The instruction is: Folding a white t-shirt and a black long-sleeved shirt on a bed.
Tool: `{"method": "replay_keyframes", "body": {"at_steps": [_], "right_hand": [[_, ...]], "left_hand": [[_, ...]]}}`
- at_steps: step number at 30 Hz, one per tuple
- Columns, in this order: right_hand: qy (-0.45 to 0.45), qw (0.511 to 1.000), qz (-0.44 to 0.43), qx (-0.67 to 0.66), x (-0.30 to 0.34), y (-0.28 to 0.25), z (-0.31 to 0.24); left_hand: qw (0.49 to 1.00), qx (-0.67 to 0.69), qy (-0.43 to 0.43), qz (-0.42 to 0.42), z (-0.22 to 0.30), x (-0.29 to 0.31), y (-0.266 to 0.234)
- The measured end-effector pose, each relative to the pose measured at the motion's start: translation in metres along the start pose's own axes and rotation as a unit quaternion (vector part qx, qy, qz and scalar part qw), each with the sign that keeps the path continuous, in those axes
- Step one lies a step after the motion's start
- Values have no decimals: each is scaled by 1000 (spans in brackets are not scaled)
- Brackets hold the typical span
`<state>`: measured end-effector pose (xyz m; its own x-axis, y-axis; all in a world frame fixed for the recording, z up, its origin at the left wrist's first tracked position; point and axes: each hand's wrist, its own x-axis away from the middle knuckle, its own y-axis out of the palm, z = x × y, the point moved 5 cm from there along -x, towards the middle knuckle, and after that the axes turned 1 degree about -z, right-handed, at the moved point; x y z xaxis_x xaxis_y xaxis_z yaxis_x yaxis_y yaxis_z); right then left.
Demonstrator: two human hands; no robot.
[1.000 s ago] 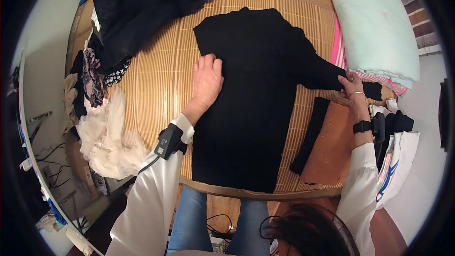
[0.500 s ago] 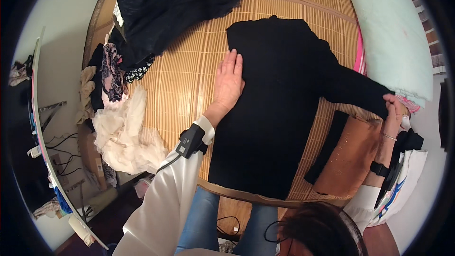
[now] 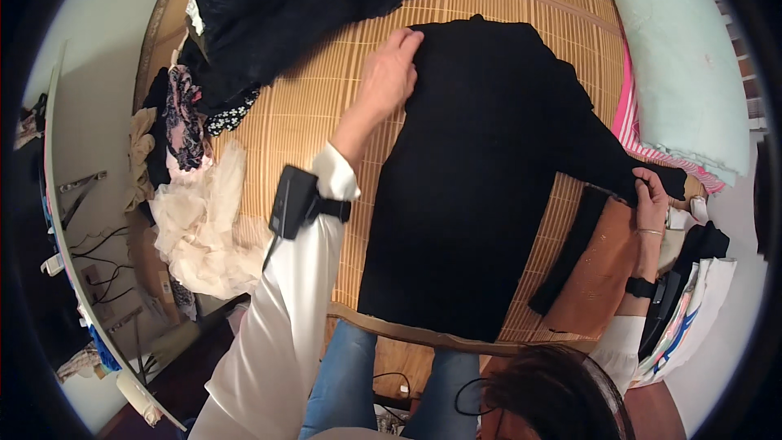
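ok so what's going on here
A person is handling a black garment spread on a slatted mat, with one sleeve stretched out to the right. The left hand has its fingers at the garment's upper left edge, and the right hand is on the sleeve near its end; how firmly either grips is hard to tell. A folded orange-brown cloth lies below the sleeve.

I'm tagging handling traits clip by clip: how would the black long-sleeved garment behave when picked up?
The black long-sleeved garment will probably hang limp, since its cloth lies flat on the slatted mat. Lifted by the right hand alone, its body would likely sag, as only the sleeve is held there. Spread out, it seems unlikely to roll.
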<state>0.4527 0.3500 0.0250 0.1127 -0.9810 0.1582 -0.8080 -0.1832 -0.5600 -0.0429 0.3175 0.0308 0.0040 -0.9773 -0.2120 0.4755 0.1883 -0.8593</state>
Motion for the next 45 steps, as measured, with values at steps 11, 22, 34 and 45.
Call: {"method": "replay_keyframes", "body": {"at_steps": [11,22,34,45], "right_hand": [[-20,996,78,-46,-1,-14,26],[-35,988,133,70,-2,8,20],[-151,986,-69,10,8,243,-128],[-110,990,0,87,9,257,-123]], "left_hand": [[981,42,-101,157,-49,-11,23],[994,99,33,34,66,53,62],[996,88,7,12,59,50,68],[994,105,-4,14,55,50,67]]}}
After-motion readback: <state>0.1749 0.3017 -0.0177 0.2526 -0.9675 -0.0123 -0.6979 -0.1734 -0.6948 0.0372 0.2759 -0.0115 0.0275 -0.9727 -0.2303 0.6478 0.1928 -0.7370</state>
